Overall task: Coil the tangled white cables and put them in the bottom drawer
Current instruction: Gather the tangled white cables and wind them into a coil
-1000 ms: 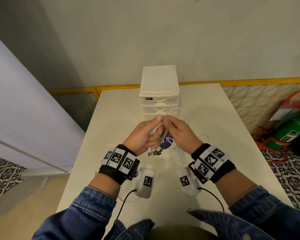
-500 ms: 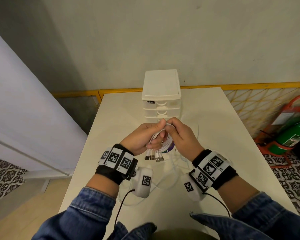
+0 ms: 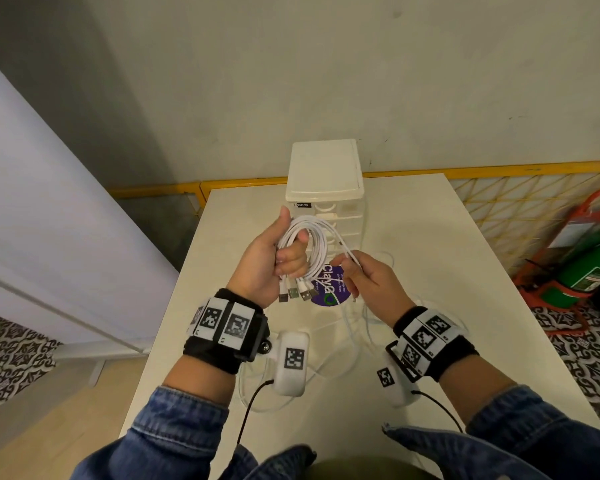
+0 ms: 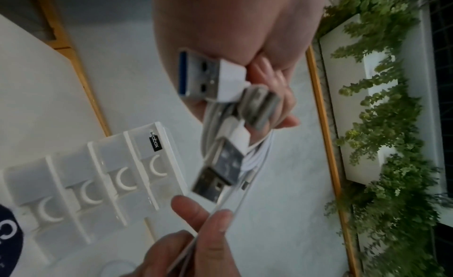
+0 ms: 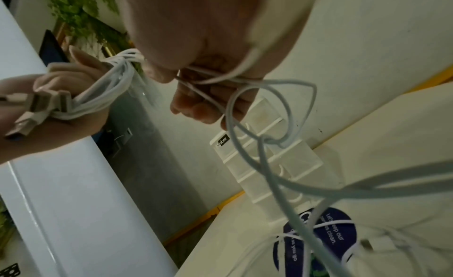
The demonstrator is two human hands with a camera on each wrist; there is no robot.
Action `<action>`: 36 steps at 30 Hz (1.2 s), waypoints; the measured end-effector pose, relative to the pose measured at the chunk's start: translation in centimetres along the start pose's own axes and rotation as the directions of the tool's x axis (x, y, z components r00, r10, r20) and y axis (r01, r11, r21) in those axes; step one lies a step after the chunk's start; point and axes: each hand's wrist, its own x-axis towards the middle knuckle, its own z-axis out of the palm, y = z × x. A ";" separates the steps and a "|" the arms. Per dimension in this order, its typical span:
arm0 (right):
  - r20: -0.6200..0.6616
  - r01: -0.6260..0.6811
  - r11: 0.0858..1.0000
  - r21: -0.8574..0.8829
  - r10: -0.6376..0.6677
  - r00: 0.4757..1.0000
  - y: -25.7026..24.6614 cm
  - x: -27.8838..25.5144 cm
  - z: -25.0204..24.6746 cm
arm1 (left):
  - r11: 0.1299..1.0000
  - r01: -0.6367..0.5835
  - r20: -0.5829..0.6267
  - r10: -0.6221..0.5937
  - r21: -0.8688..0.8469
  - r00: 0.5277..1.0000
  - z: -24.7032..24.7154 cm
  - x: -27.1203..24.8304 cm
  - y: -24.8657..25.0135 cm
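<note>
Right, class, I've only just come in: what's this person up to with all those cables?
The person is winding white cables into a coil. The left hand grips the coil, with several USB plugs hanging below it. The right hand pinches the loose strands that feed the coil. More cable lies slack on the table. The drawer unit stands behind, all its drawers shut, so nothing is stowed yet.

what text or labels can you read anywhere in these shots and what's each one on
"abox", its first letters unclear: small black label at the top front of the white drawer unit.
"Clay" plus a partly hidden letter: round dark sticker on the table.
"keep our", "clean.", "go": the same sticker in the right wrist view, the rest crossed by white cables.
Label on the green extinguisher: too small to read.
</note>
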 end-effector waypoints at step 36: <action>-0.261 -0.236 0.913 -0.333 0.151 0.953 6.0 -2.2 -2.2 | 0.926 -0.331 -0.337 0.258 -0.181 0.906 -2.0 -0.7 2.5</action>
